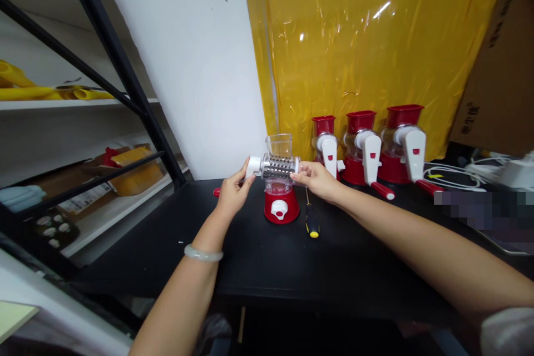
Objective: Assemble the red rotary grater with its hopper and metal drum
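Note:
My left hand (234,188) is closed on a white crank handle (253,167), whose red grip (216,192) shows behind the fingers. A metal grater drum (277,167) with a white rim lies level between my hands. My right hand (314,178) pinches its right end with thumb and fingers. Directly behind or around the drum stands a rotary grater body (282,204), with a red base, a white knob and a clear top. I cannot tell whether the drum is inside the clear housing. A screwdriver (312,221) with a black and yellow handle lies right of the base.
Several assembled red and white rotary graters (362,144) stand in a row at the back right, before a yellow plastic sheet (375,39). White cables (450,175) lie farther right. A black-framed shelf (125,89) with boxes borders the black table (167,256) on the left.

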Demonstrator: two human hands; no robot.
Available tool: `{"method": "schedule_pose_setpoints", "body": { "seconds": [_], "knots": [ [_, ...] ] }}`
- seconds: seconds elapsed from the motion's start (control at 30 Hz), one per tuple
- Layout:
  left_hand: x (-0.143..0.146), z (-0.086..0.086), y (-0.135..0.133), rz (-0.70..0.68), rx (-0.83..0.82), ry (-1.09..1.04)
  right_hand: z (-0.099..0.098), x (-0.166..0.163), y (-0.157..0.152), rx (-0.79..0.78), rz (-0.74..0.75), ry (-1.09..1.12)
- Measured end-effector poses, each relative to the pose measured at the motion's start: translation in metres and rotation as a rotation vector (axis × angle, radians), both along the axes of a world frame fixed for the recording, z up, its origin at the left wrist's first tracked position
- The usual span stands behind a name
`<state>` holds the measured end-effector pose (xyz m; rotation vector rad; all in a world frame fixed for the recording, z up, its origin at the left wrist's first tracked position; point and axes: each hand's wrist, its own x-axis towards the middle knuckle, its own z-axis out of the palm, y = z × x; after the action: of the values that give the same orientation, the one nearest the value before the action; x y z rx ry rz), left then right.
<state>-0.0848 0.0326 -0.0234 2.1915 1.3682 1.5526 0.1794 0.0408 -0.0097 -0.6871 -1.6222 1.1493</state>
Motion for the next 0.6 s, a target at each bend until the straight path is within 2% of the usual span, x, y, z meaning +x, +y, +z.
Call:
{"method": "schedule_pose_setpoints", "body": {
  "seconds": [0.3,0.47,0.6],
  "knots": [
    [-0.0012,0.0012,0.0017,-0.028,-0.018,0.015,0.0060,0.0007,-0.0034,-0.019,0.037,0.001],
    [0.0037,0.0010,-0.0007,-0.093,-0.084,-0.052,0.0054,0.0013,-0.0011,-0.052,0.072,0.017],
    [0.0066,-0.0007,-0.0013,-0.083,-0.078,-0.057,0.0061,0.0020,0.0013,-0.069,0.099,0.024]
  ]
}}
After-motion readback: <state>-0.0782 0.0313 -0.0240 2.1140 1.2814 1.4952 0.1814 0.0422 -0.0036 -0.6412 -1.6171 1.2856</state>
